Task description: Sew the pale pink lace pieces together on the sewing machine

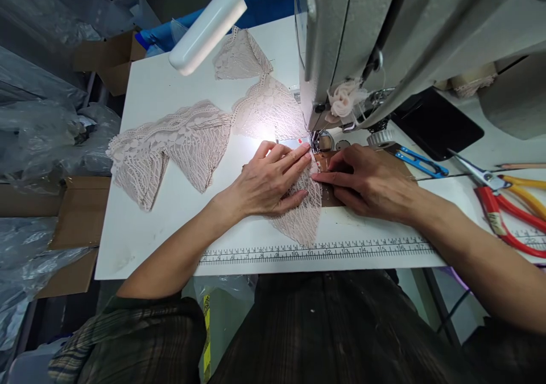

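A long strip of pale pink lace (pixel 187 139) lies across the white sewing table (pixel 140 230) and runs under the needle of a grey sewing machine (pixel 341 42). My left hand (pixel 268 179) lies flat on the lace just left of the presser foot (pixel 318 142), fingers stretched out. My right hand (pixel 367 182) presses flat on the lace edge and a brown patch (pixel 330 196) right of the needle, fingers extended toward the left hand.
A white lamp (pixel 209 25) hangs over the table. Blue thread snips (pixel 420 162), red-handled scissors (pixel 503 213) and yellow-handled scissors (pixel 520 193) lie at the right. A ruler strip (pixel 315 252) runs along the front edge. Cardboard boxes (pixel 77 224) and plastic bags (pixel 38 128) stand at the left.
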### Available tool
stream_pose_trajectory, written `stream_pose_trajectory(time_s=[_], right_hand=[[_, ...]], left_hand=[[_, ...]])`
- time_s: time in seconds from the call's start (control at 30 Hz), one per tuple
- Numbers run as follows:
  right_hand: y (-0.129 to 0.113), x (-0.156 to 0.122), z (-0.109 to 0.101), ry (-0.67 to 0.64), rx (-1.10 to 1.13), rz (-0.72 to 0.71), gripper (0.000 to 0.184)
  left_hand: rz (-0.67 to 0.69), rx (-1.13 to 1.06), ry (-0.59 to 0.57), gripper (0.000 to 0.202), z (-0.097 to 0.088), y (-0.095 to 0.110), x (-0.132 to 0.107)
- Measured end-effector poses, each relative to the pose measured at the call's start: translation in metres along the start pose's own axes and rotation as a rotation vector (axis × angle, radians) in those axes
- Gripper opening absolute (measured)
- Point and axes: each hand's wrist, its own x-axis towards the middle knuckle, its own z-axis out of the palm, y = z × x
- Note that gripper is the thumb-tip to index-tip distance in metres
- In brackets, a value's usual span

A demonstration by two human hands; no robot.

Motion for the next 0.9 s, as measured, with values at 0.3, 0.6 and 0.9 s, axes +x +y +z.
stream_pose_trajectory(time_s=[0.3, 0.6, 0.9], right_hand=[[-0.004, 0.002, 0.004, -0.005, -0.047, 0.029, 0.034], [-0.003, 0.003, 0.002, -0.009, -0.049, 0.046, 0.032], [-0.007, 0.004, 0.006, 0.015, -0.038, 0.06, 0.032]], left_hand=[[-0.047, -0.056, 0.045, 0.053, 0.005, -0.003, 0.004], [-0.056, -0.142, 0.057, 0.056, 0.008, -0.007, 0.005], [-0.058, -0.194, 0.051, 0.054, 0.007, -0.011, 0.003]])
